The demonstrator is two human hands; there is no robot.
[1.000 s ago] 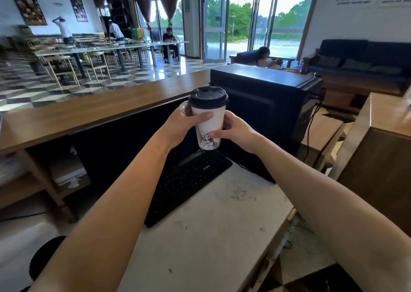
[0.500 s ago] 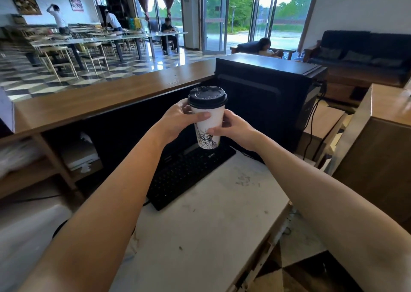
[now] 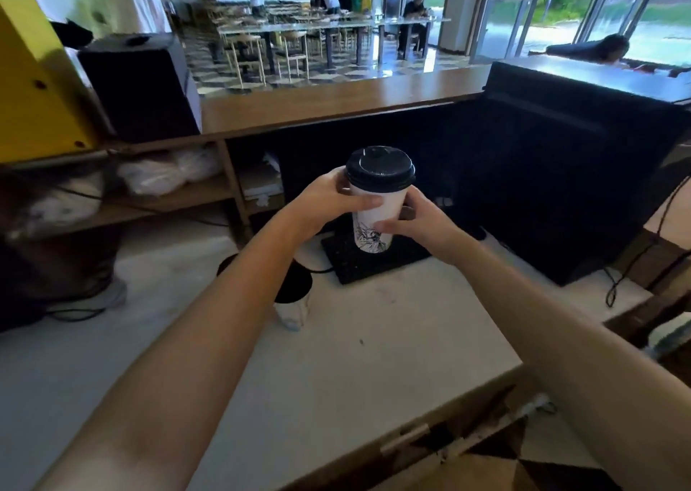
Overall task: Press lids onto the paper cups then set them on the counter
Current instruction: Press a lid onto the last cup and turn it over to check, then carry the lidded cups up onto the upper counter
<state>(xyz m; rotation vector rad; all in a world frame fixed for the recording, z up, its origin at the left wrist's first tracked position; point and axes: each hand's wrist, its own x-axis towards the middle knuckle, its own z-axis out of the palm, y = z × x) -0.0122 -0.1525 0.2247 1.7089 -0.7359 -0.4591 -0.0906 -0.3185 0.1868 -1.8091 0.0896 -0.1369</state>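
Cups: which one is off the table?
The printed cup, held by left hand and right hand; the other cup stands on the table.

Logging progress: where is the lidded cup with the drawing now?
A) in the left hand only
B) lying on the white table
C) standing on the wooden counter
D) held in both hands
D: the left hand and the right hand both grip the paper cup, black lid on.

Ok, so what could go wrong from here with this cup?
The cup, gripped by left hand and right hand, hangs over the keyboard; if its lid isn't fully seated, anything inside could spill there. The left forearm sits just above a second cup on the table and might knock it over.
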